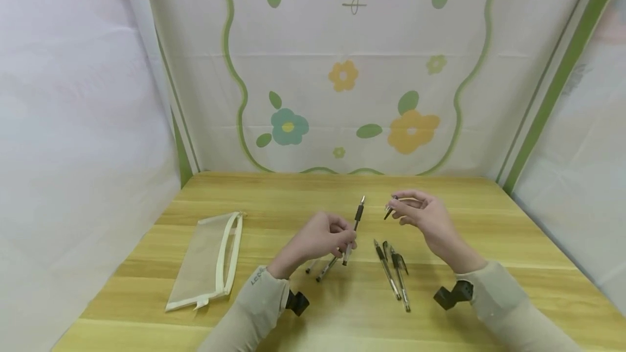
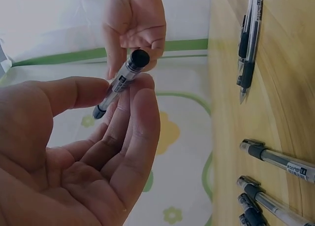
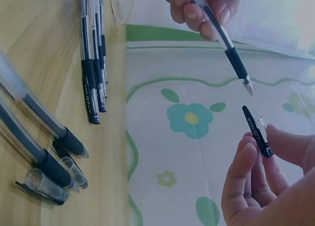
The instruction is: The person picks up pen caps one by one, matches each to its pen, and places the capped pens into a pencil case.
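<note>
My left hand (image 1: 323, 235) pinches an uncapped gel pen (image 1: 359, 213) near its back end, between thumb and fingers. The pen's metal tip points up and away, and its grip is black. To the right, my right hand (image 1: 427, 219) pinches a clear pen cap with a black clip (image 3: 257, 133) by one end. In the right wrist view the pen tip is just above the cap, with a gap between them. Below the right hand lie two uncapped pens (image 1: 388, 277) and two loose caps. Several capped pens (image 2: 273, 159) lie beneath the left hand, partly hidden by it in the head view.
A translucent zip pouch (image 1: 198, 262) with pale edging lies flat on the wooden table (image 1: 274, 192) at the left. White fabric walls (image 1: 313, 96) with printed flowers stand behind the table and at both sides.
</note>
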Available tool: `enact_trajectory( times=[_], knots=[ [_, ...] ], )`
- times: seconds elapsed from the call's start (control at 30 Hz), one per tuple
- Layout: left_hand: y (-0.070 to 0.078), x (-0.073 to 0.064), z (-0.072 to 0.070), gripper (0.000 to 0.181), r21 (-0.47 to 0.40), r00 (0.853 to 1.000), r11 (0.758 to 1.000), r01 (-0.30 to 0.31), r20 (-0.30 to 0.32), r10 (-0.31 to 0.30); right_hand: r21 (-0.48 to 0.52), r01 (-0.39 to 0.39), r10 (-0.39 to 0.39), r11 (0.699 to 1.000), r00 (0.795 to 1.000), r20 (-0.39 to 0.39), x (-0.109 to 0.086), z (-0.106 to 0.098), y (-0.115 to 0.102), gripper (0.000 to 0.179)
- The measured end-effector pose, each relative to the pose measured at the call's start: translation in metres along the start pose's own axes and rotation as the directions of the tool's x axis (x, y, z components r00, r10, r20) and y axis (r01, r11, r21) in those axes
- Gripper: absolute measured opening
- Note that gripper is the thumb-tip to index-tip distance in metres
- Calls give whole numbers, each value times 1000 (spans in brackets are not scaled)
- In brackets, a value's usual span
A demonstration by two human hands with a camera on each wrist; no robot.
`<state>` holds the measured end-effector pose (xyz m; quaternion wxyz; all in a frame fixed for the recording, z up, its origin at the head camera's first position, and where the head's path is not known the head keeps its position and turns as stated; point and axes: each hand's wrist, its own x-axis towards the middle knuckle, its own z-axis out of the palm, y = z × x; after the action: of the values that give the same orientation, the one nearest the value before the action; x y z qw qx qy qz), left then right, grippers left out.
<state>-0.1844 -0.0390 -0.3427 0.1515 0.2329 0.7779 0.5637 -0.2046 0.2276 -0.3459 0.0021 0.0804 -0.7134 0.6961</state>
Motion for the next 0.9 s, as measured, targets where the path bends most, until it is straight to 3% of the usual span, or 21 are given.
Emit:
enact_trajectory(
  times=[0.37, 0.9],
  knots=[
    [-1, 2, 8, 15, 53, 994, 998, -44, 103, 38, 116, -53, 55, 992, 998, -15, 3, -5, 2, 38],
    [-2, 3, 10, 14, 64, 990, 996, -62, 129, 53, 153, -65, 68, 986, 998, -14, 2, -3, -3, 41]
  ],
)
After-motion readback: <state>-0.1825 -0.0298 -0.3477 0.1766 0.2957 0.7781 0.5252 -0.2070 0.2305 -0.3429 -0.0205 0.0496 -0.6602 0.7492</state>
